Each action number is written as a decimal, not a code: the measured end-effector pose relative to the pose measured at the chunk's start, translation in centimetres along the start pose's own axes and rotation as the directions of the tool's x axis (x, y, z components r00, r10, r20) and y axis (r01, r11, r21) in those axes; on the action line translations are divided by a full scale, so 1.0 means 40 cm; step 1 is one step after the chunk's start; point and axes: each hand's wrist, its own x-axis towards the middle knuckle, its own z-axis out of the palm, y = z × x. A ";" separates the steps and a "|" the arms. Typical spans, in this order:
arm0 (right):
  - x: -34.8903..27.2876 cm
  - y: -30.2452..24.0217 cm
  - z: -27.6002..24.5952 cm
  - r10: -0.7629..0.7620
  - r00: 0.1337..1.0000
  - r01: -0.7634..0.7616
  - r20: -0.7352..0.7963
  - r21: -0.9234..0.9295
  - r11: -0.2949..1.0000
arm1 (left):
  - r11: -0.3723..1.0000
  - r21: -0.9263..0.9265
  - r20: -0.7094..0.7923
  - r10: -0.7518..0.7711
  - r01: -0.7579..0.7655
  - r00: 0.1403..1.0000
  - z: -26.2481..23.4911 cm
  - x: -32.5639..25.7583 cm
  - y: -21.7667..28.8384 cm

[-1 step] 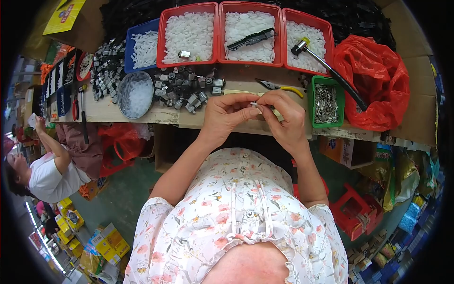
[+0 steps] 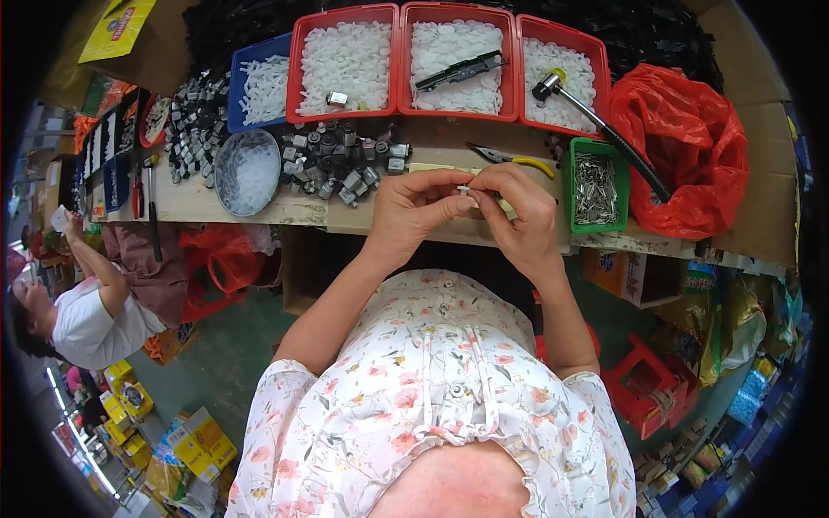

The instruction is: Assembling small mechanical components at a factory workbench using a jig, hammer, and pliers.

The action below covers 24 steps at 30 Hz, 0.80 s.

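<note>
Over the front part of the workbench point(image 2: 345, 217), my left hand point(image 2: 413, 214) and my right hand point(image 2: 518, 214) meet fingertip to fingertip. Both are closed in a pinch on one small white part point(image 2: 465, 189), mostly covered by the fingers. Behind them lies a pair of pliers point(image 2: 508, 159) with black and yellow handles. Close to my right hand stands a green bin point(image 2: 596, 226) of slim silvery metal pins. Left of my left hand is a pile of small metal-and-black motor-like parts point(image 2: 332, 164).
Red bins point(image 2: 400, 69) of white plastic pieces line the back, with a blue bin point(image 2: 233, 104) beside them. A hammer point(image 2: 622, 147) leans toward a red plastic bag point(image 2: 691, 147). A round metal bowl point(image 2: 222, 177) stands left. Another person point(image 2: 95, 319) sits far left.
</note>
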 end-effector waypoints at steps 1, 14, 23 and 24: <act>0.000 0.002 0.005 0.000 1.000 0.000 -0.004 0.002 1.000 | 1.000 -0.001 -0.002 0.000 0.000 1.000 0.001 -0.002 -0.005; -0.005 0.072 0.052 -0.037 0.990 0.072 0.136 -0.267 0.961 | 0.290 0.851 0.216 0.567 -0.438 0.795 -0.064 -0.015 -0.013; 0.002 0.090 0.070 -0.019 0.985 0.066 0.169 -0.279 0.958 | 0.082 0.870 0.368 0.549 -0.486 0.751 -0.072 -0.017 -0.046; 0.003 0.091 0.069 -0.017 0.985 0.065 0.169 -0.278 0.958 | 0.058 0.872 0.382 0.544 -0.487 0.748 -0.073 -0.016 -0.049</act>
